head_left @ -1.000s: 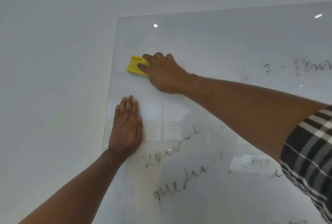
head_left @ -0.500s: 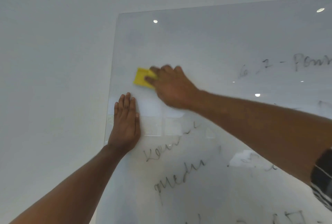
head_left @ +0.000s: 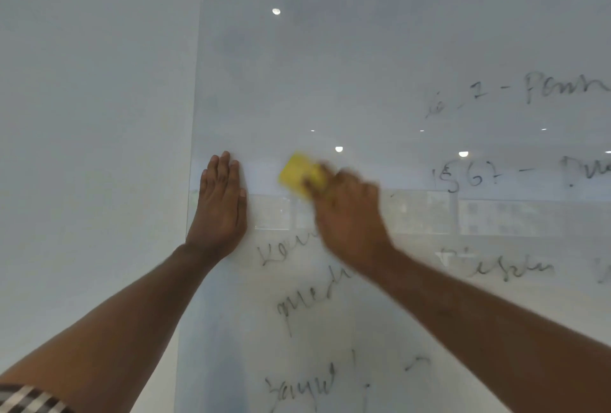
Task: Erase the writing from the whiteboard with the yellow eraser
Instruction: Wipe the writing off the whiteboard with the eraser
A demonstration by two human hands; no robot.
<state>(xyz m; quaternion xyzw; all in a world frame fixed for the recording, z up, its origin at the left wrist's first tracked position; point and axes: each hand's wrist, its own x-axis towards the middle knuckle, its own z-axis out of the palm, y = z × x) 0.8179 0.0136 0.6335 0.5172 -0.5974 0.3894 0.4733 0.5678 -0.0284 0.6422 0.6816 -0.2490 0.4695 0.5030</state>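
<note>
Right hand (head_left: 347,214) grips the yellow eraser (head_left: 301,176) at its fingertips against the whiteboard (head_left: 363,65); left hand (head_left: 220,207) lies flat, fingers extended.

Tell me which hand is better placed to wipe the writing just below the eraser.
Right. The right hand already grips the yellow eraser against the whiteboard, just above the scrawled word. The left hand lies flat, empty, near the board's left edge.

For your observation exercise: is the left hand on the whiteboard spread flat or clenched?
Flat. The left hand lies palm-down on the glossy whiteboard, fingers straight and together, pointing upward.
</note>
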